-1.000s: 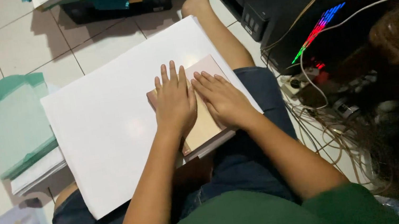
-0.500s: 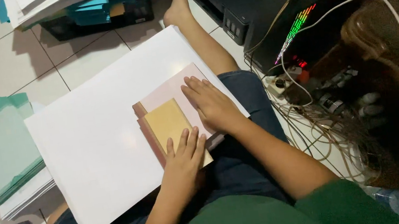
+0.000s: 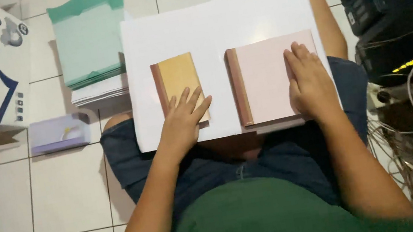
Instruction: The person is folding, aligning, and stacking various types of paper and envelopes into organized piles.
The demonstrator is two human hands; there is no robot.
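A large white board (image 3: 216,37) lies across the person's lap. On it, the pink booklet (image 3: 267,79) and the smaller tan booklet (image 3: 176,82), stacked half a second ago, now lie well apart, side by side. The right hand (image 3: 312,83) rests flat and open on the pink one; the left hand (image 3: 182,122) presses flat, fingers spread, on the tan one's lower edge.

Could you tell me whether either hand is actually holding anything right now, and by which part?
Nothing is gripped. The left hand lies flat on the small yellow book's lower cover; the right hand presses flat on the pink book's right side.
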